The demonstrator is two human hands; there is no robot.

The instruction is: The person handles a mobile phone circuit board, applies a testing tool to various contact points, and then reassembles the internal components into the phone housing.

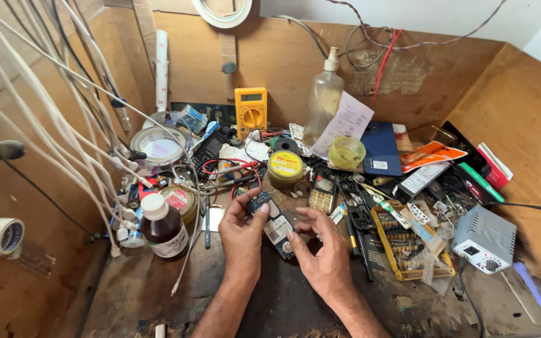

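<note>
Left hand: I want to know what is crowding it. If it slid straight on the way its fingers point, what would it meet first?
The left hand points up and slightly right, past the circuit board it grips. Likely first: the tangled red wires, then the yellow-lidded tin; depth unclear.

A worn wooden workbench [158, 294] carries a brown bottle [163, 228], yellow multimeter [250, 111] and grey soldering station [485, 239].

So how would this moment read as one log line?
left hand: holds circuit board top | right hand: holds board's lower end | beside: brown bottle, screwdriver bit case
</note>
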